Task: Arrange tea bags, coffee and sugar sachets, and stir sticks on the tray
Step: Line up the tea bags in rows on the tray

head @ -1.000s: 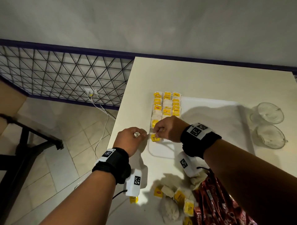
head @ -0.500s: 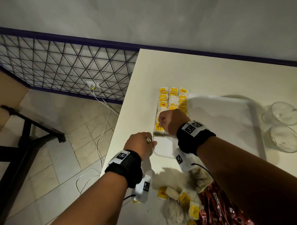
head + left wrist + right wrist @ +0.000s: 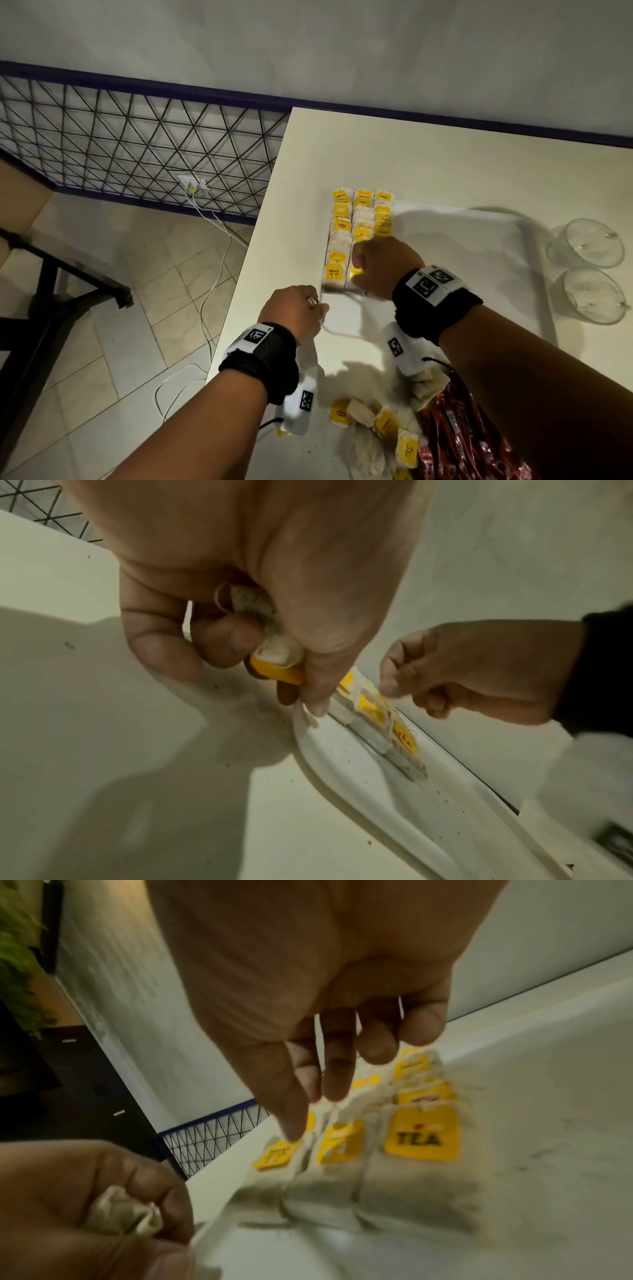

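A white tray (image 3: 462,274) lies on the table with tea bags (image 3: 363,212) in three columns at its left end, yellow tags up. My right hand (image 3: 383,267) hovers over the front of the middle column. In the right wrist view its fingers (image 3: 337,1085) point down and the thumb tip touches a yellow tag (image 3: 274,1153); it holds nothing that I can see. My left hand (image 3: 298,311) sits at the tray's front left corner and grips a crumpled tea bag (image 3: 279,653) with a yellow tag in its curled fingers.
Loose tea bags (image 3: 376,425) and red sachets (image 3: 462,438) lie heaped near the table's front edge. Two glass cups (image 3: 592,243) stand right of the tray. The table's left edge (image 3: 260,219) drops to a tiled floor with a cable.
My right hand has shifted right from the left column's front bag, which now lies uncovered, to the middle column. My left hand has stayed by the tray's corner with its tea bag.
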